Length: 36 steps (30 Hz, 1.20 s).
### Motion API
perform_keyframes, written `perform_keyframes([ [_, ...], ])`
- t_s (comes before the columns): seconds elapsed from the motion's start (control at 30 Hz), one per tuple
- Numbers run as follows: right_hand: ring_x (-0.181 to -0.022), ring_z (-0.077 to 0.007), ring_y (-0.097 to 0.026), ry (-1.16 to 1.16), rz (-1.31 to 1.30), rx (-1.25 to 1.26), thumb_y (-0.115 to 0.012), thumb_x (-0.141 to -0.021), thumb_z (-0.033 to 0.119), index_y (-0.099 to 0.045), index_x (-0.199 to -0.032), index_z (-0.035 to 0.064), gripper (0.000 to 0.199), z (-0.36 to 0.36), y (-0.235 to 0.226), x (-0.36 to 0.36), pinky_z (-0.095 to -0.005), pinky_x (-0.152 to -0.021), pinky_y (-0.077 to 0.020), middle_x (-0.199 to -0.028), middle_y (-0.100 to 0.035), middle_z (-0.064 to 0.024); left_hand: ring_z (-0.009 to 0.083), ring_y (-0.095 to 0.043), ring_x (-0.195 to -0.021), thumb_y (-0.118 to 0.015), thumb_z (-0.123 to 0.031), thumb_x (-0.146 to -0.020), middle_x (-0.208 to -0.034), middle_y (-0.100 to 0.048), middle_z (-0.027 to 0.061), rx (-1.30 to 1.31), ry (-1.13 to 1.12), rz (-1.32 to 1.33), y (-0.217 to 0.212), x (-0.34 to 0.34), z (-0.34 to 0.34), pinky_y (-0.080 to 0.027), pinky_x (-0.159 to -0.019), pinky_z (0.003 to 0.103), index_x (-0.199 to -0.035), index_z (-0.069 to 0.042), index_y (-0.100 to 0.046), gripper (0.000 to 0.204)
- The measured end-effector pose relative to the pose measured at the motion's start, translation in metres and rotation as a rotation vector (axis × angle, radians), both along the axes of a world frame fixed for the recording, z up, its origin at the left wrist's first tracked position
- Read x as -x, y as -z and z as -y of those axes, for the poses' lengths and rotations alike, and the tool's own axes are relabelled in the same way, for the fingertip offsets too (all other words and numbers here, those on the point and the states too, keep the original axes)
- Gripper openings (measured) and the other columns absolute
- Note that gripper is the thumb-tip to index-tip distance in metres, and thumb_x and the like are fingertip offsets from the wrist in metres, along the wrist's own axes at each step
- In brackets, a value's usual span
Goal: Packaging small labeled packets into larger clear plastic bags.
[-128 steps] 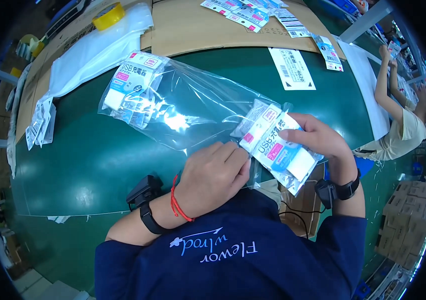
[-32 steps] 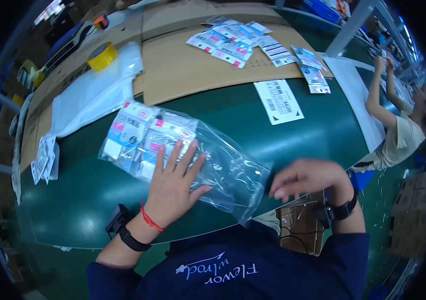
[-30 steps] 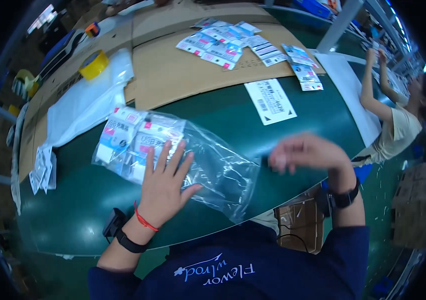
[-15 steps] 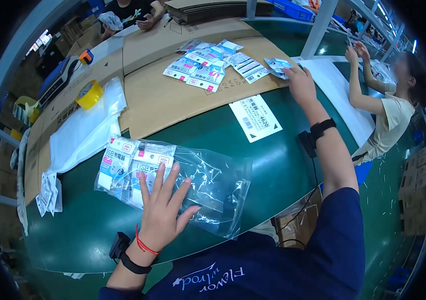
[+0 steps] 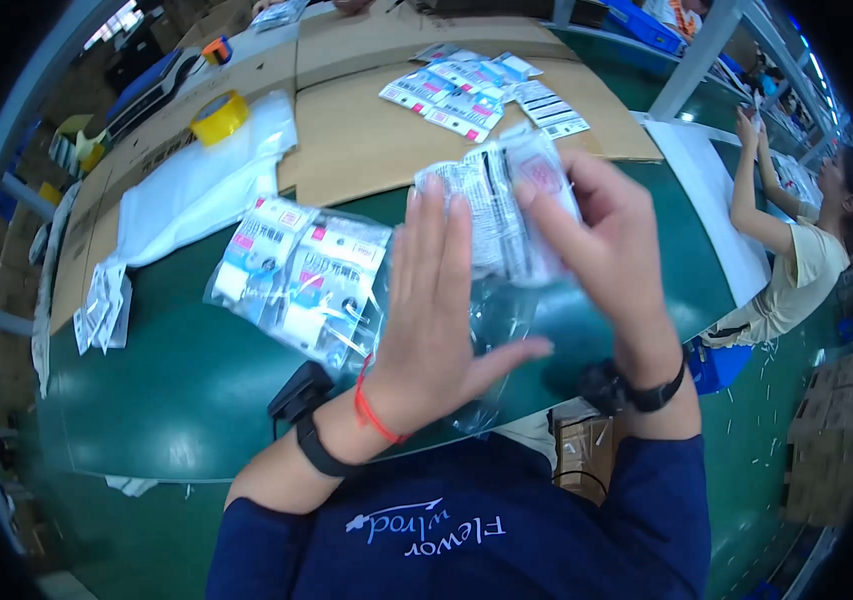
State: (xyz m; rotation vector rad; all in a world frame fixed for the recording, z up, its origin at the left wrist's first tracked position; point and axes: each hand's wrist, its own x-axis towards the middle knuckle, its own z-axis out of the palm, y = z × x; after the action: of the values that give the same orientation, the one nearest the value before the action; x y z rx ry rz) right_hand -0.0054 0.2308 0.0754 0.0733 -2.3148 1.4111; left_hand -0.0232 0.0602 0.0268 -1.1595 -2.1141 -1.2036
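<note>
My right hand (image 5: 615, 245) grips a small flat packet (image 5: 500, 215) with a printed white back, its thumb across the front; whether more than one is held I cannot tell. My left hand (image 5: 432, 315) has its fingers stretched out, the fingertips against or just in front of the packet's left edge. Below and left lies a clear plastic bag (image 5: 492, 325) on the green table, partly hidden by my left hand. Two white, blue and pink packets (image 5: 267, 250) show side by side in its left end.
Several similar packets (image 5: 462, 95) lie piled on a cardboard sheet (image 5: 347, 140). Left of them are a yellow tape roll (image 5: 220, 118), clear plastic bags (image 5: 202, 195) and small folded packets (image 5: 104, 310). A metal post (image 5: 702, 62) stands at far right, near a seated person (image 5: 797, 235).
My right hand has brought a packet from the cardboard's right end to above the bag. My left hand has lifted off the bagged packets and moved right, to the held packet.
</note>
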Motion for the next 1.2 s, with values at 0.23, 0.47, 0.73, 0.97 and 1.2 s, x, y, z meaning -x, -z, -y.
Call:
perform_keyframes([
  [0.23, -0.107, -0.0203, -0.056, -0.473, -0.093, 0.395, -0.060, -0.084, 0.006, -0.053, -0.122, -0.0021, 0.039, 0.040, 0.010, -0.026, -0.0308, -0.085, -0.0446, -0.114, -0.059, -0.0145, 0.0252, -0.053, -0.116, -0.060, -0.017, -0.088, -0.127, -0.050, 0.0126, -0.822, 0.277, 0.993, 0.013, 0.010, 0.026, -0.044, -0.095, 0.040, -0.133, -0.002, -0.038, 0.053],
  [0.47, -0.116, -0.0285, -0.051, -0.369, -0.292, -1.020, -0.063, -0.076, 0.002, -0.051, -0.123, -0.0035, 0.048, 0.033, 0.021, -0.029, -0.0401, -0.102, -0.0355, -0.128, -0.051, -0.0197, 0.0190, -0.056, -0.109, -0.055, -0.019, -0.093, -0.120, -0.056, 0.0072, -1.006, 0.427, 1.468, 0.009, -0.004, 0.055, -0.048, -0.089, 0.037, -0.125, -0.004, -0.046, 0.037],
  [0.73, -0.105, -0.0189, -0.056, -0.100, -0.338, 0.250, -0.066, -0.080, 0.009, -0.051, -0.122, 0.0010, 0.045, 0.003, 0.057, -0.037, -0.0325, -0.095, -0.0421, -0.115, -0.059, -0.0128, 0.0176, -0.057, -0.107, -0.055, -0.026, -0.094, -0.120, -0.056, 0.0074, -1.006, 0.317, 1.395, 0.014, -0.004, 0.069, -0.048, -0.087, 0.035, -0.124, -0.002, -0.048, 0.039],
  [0.97, -0.106, -0.0192, -0.057, 0.044, -0.196, 0.677, -0.064, -0.086, 0.021, -0.047, -0.127, -0.0020, 0.049, -0.010, 0.061, -0.038, -0.0324, -0.095, -0.0426, -0.118, -0.057, -0.0127, 0.0169, -0.055, -0.110, -0.060, -0.016, -0.091, -0.120, -0.057, 0.0091, -0.734, 0.203, 0.905, 0.009, -0.011, 0.083, -0.046, -0.089, 0.031, -0.124, 0.000, -0.049, 0.039],
  [1.2, -0.113, -0.0207, -0.053, -0.294, -0.011, 1.201, -0.060, -0.090, 0.025, -0.038, -0.135, -0.0013, 0.056, 0.050, 0.073, -0.040, -0.0350, -0.098, -0.0423, -0.124, -0.054, -0.0156, 0.0170, -0.052, -0.112, -0.065, -0.006, -0.086, -0.130, -0.048, 0.0123, -0.350, 0.147, 0.621, 0.037, -0.028, 0.056, -0.044, -0.090, 0.027, -0.128, 0.001, -0.048, 0.046],
])
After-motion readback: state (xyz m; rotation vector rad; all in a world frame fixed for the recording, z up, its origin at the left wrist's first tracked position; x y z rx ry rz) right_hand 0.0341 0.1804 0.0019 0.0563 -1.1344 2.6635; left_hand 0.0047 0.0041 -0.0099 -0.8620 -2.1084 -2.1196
